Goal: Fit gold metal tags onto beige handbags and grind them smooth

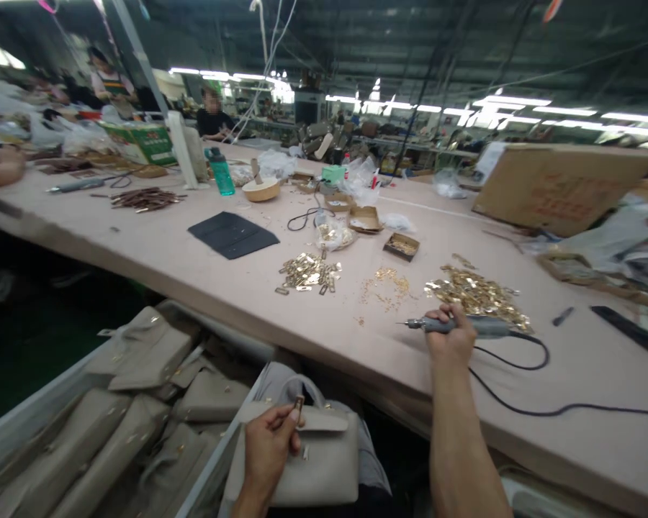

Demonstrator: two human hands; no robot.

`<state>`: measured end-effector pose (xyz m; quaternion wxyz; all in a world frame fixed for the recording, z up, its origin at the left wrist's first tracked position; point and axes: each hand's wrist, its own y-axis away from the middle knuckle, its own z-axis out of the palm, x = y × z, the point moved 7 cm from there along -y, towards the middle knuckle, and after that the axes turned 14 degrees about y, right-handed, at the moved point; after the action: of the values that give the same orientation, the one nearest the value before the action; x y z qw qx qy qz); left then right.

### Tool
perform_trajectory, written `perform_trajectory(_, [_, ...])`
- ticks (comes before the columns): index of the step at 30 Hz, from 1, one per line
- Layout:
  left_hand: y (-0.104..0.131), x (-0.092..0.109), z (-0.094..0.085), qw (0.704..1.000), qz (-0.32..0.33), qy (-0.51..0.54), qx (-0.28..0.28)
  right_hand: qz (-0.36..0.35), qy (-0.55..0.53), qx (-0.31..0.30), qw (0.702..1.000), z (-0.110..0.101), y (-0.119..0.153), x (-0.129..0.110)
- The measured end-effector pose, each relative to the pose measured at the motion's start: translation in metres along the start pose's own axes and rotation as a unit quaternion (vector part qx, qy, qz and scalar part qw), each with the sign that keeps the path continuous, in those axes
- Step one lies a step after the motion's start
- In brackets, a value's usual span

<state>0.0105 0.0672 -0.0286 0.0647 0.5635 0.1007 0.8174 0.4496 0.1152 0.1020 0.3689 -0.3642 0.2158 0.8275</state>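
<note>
My left hand [273,439] pinches a small metal bag plate [299,409] just above a grey-beige handbag [324,475] that rests on my lap. The bag's flap and a small metal fitting on its front show. Over the table, my right hand [449,327] is wrapped round a grey electric screwdriver [486,327], its bit pointing left and its black cord trailing right. Beside that hand lies a heap of gold metal plates [480,291]. Tiny gold screws [386,288] are scattered left of the bit, and a second pile of plates [309,272] lies farther left.
A crate [216,460] of similar bags stands at lower left. On the table [356,345] are a dark sheet [233,234], a small box [401,247], a teal bottle [221,173] and a large carton [561,187]. Another person's arm [0,167] shows at far left.
</note>
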Motion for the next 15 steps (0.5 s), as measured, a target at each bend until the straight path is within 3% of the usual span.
perform_trajectory(4, [0.013,0.015,0.015,1.000,0.005,0.014,0.008,-0.005,0.006,-0.131,0.991,0.039,0.070,0.001])
perform_trajectory(9, [0.022,0.015,0.020,0.999,-0.005,0.041,0.030,0.021,0.087,-0.199,0.976,0.076,0.157,0.030])
perform_trajectory(12, [0.025,0.015,0.020,0.998,-0.005,0.050,0.036,0.008,0.132,-0.236,0.963,0.087,0.193,0.052])
perform_trajectory(15, [0.025,0.016,0.021,0.998,-0.009,0.050,0.037,-0.013,0.148,-0.269,0.952,0.094,0.212,0.067])
